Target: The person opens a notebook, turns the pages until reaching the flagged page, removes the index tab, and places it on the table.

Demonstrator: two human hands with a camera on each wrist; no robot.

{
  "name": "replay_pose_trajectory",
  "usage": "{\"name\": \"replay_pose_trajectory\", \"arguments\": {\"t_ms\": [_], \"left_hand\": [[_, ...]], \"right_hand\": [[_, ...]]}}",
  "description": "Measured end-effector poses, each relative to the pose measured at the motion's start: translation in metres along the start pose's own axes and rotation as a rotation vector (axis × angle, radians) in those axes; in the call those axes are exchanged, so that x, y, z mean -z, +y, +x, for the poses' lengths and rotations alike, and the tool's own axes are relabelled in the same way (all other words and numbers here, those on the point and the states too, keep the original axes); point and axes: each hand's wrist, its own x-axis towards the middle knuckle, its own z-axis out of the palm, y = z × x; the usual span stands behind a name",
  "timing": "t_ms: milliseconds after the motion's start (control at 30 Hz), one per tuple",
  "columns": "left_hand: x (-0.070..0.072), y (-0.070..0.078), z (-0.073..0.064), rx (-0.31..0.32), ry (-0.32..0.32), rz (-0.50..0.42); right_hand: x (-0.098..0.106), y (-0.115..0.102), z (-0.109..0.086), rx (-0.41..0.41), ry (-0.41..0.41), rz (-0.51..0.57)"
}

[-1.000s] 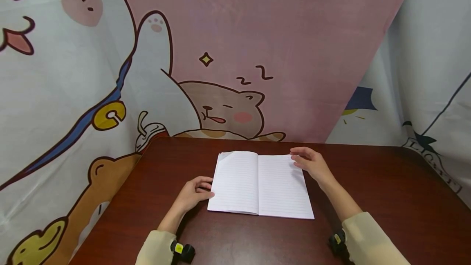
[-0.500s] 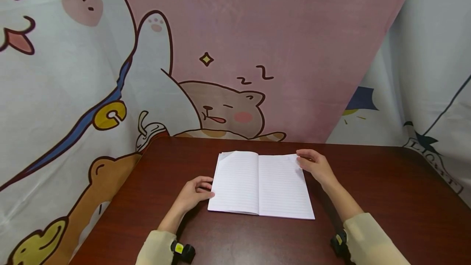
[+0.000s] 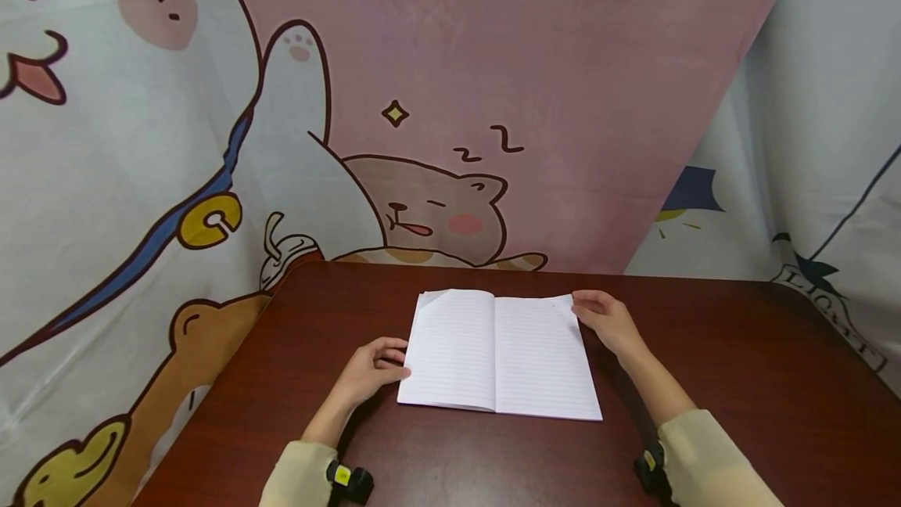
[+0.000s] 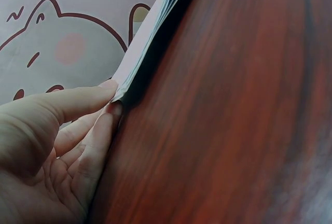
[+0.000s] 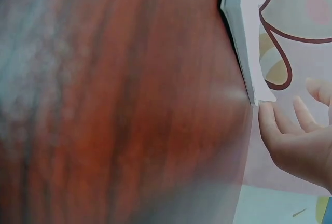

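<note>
An open lined notebook (image 3: pixel 542 358) lies on the table, its pages white and without visible writing. At its left edge, my left hand (image 3: pixel 369 370) pinches the side, thumb on top and fingers below. The left wrist view shows this thumb (image 4: pixel 88 99) at the corner of the stacked pages (image 4: pixel 142 47). My right hand (image 3: pixel 608 323) is at the far right corner, a fingertip touching the paper. In the right wrist view, that page corner (image 5: pixel 265 98) bends slightly outward, and the other fingers (image 5: pixel 306 115) of the hand stand apart from it.
The dark reddish wooden table (image 3: pixel 493 460) spreads around the notebook. Behind it hangs a printed cloth (image 3: pixel 598 100) with cartoon animals. A small black camera (image 3: pixel 349 482) is strapped at the left wrist, another camera (image 3: pixel 649 466) at the right.
My right hand has slid from over the right page outward to its far right corner, and the corner there bends up slightly. The left hand and the notebook stay in place.
</note>
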Motion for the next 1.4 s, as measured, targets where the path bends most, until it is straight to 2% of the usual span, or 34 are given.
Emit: {"name": "replay_pose_trajectory", "arguments": {"t_ms": [167, 300, 500, 733, 833, 967, 1200, 1400], "left_hand": [[0.000, 0.000, 0.000, -0.004, 0.000, 0.003], [0.000, 0.000, 0.000, -0.004, -0.001, 0.005], [0.000, 0.000, -0.001, -0.005, -0.002, 0.004], [0.000, -0.001, 0.000, -0.016, 0.000, 0.010], [0.000, -0.002, 0.000, -0.027, 0.001, 0.012], [0.000, -0.003, 0.000, -0.030, -0.001, 0.015], [0.000, -0.001, -0.001, -0.024, -0.001, 0.011], [0.000, -0.002, -0.001, -0.024, -0.003, 0.006]], "right_hand": [[0.001, -0.001, -0.001, 0.018, -0.002, 0.048], [0.002, -0.003, -0.001, -0.026, -0.033, 0.056], [0.004, -0.006, -0.001, -0.132, -0.101, -0.105], [0.008, -0.008, -0.002, -0.133, -0.143, -0.176], [0.007, -0.009, -0.003, -0.139, -0.165, -0.125], [0.005, -0.011, -0.006, -0.142, -0.202, 0.005], [0.002, -0.019, -0.013, -0.060, -0.306, 0.196], [-0.006, -0.025, -0.015, -0.009, -0.373, 0.281]]}}
